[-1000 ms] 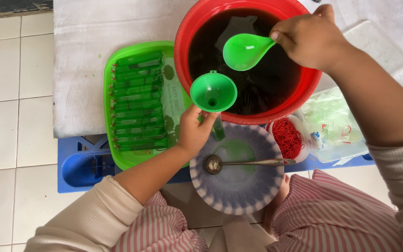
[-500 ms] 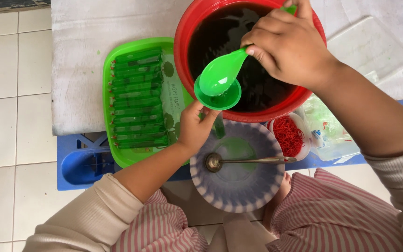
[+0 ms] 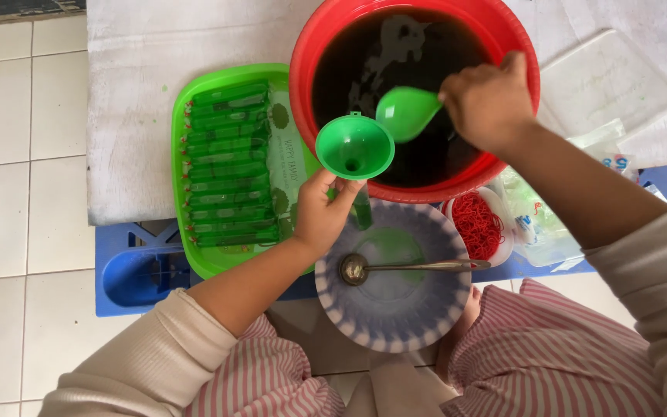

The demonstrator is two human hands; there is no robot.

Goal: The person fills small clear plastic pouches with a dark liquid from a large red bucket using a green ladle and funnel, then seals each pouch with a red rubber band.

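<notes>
My right hand [image 3: 488, 104] grips the ladle [image 3: 405, 112] over the red basin [image 3: 306, 66], just beside the upright funnel [image 3: 354, 147] my left hand [image 3: 319, 216] holds.

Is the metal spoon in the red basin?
No, the metal spoon lies in the striped bowl; the right hand holds a green ladle over the red basin.

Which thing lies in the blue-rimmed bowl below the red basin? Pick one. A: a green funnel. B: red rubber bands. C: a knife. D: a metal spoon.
D: a metal spoon lies across the blue-rimmed bowl, its round end to the left, while the left hand holds the green funnel above it.
</notes>
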